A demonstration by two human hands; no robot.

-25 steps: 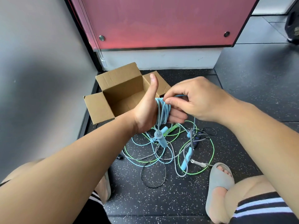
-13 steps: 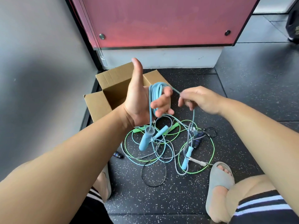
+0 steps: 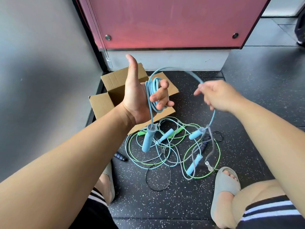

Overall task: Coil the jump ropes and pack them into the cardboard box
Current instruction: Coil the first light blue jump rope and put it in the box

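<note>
Since half a second back, the right hand has swung out wide of the left hand, opening a big arc of the blue jump rope where there was only a short taut strand. Left fingers are curled through the finished turns, thumb up, one blue handle dangling below. Right hand is blurred, so I can't tell if the cord's pinched or just sliding past. Cardboard box sits open right behind the left hand, with the other ropes tangled on the floor. My tip: keep the loops one size and let the cord slip through the right fingers, so the tail doesn't drag the pile.
</note>
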